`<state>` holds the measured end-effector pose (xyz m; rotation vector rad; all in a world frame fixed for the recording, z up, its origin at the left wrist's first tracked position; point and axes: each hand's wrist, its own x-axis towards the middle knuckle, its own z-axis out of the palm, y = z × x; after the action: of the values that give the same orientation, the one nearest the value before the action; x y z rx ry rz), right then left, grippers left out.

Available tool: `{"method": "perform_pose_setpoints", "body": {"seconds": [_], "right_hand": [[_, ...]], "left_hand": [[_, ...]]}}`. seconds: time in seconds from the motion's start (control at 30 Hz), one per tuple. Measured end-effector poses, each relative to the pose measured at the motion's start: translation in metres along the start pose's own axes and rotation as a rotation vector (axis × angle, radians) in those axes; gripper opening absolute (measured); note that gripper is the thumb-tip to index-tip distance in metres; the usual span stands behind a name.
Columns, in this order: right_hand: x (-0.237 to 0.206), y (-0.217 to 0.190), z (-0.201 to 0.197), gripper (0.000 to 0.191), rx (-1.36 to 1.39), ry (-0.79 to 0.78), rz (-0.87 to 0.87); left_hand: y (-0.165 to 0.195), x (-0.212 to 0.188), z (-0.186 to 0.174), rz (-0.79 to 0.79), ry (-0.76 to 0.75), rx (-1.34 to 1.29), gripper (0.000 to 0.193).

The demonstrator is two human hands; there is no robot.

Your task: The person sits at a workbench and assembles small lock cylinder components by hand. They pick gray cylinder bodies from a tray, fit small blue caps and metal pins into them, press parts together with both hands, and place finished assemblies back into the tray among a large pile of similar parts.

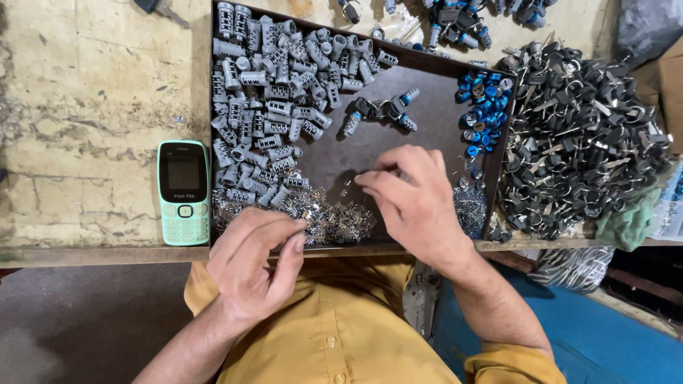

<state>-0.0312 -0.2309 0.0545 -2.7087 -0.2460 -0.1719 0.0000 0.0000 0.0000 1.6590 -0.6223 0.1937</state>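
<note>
Nearest the camera, a mustard-yellow buttoned shirt (334, 334) with sleeves rolled at the forearms. Just above it, the left hand (256, 263) at the near edge of the shallow dark metal tray (434, 107), fingers curled inward with thumb pressed toward forefinger in a narrow pinch; whether anything small sits in that pinch, impossible to tell. Beside it, the right hand (413, 203) lowered over the tray's near right part, fingers drawn close together with tips reaching left toward the heap of tiny shiny metal wafers (334, 217) along the tray's near edge; anything held there too small to make out. To the right of that hand, a second small pile of fine silvery metal bits (469, 206) in the tray's near right corner. Left of the tray, on the worn, scratched pale wooden bench (85, 107), a mint-green push-button mobile phone (183, 192) lying flat, screen dark. Farther in, a big heap of grey ridged metal lock cylinders (277, 92) filling the tray's left half, and a few assembled cylinders with blue ends (384, 110) lying loose on the bare middle. Along the tray's right wall, a cluster of bright blue metal caps (484, 107). Outside the tray to the right, a large mound of black-headed keys (583, 135). At the far edge, more blue-and-dark lock parts (455, 21).
</note>
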Motion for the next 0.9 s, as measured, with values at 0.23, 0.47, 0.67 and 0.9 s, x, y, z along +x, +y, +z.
{"method": "perform_pose_setpoints", "body": {"seconds": [0.23, 0.47, 0.67, 0.9], "right_hand": [[0.003, 0.001, 0.015, 0.018, 0.006, 0.030, 0.032], [0.013, 0.001, 0.016, 0.018, 0.002, 0.024, -0.049], [0.011, -0.007, 0.006, 0.020, 0.307, 0.094, 0.146], [0.030, -0.012, -0.004, 0.027, 0.506, 0.109, 0.242]], "left_hand": [[-0.005, -0.001, 0.000, -0.007, 0.008, 0.022, 0.008], [0.001, 0.003, 0.001, -0.016, 0.005, 0.043, 0.008], [0.004, 0.012, -0.004, 0.001, 0.010, 0.076, 0.007], [0.018, 0.039, -0.011, -0.094, -0.063, 0.024, 0.008]]}}
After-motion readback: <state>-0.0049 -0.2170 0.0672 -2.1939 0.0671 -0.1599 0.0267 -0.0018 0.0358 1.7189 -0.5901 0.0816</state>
